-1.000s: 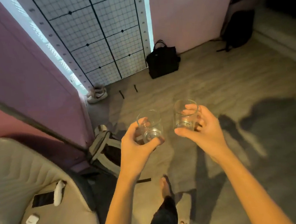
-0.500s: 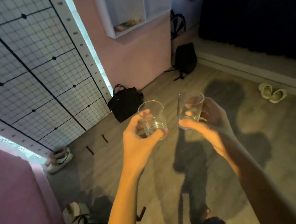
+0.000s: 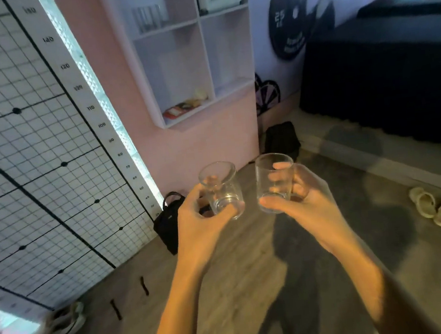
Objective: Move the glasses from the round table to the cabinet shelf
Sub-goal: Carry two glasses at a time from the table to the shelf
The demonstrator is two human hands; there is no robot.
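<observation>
My left hand (image 3: 200,222) grips a clear short glass (image 3: 221,185) around its lower part, held upright at chest height. My right hand (image 3: 306,204) holds a second clear glass (image 3: 273,178) beside it, a small gap between the two. Up ahead on the pink wall hangs the white cabinet shelf (image 3: 236,90) with open compartments; several glasses (image 3: 148,19) stand in its upper left compartment, and small items lie in the lower left one. The round table is out of view.
A black handbag (image 3: 169,223) leans on the floor below the shelf, and a black backpack (image 3: 281,139) sits by the wall corner. Sandals (image 3: 436,208) lie at the right, sneakers (image 3: 59,327) at the lower left. A gridded height chart (image 3: 38,157) covers the left wall. A dark bench (image 3: 383,83) stands at the right.
My view has swung up and to the right, from the sofa and floor toward the wall shelf, which is now nearer. Both hands still carry their glasses side by side.
</observation>
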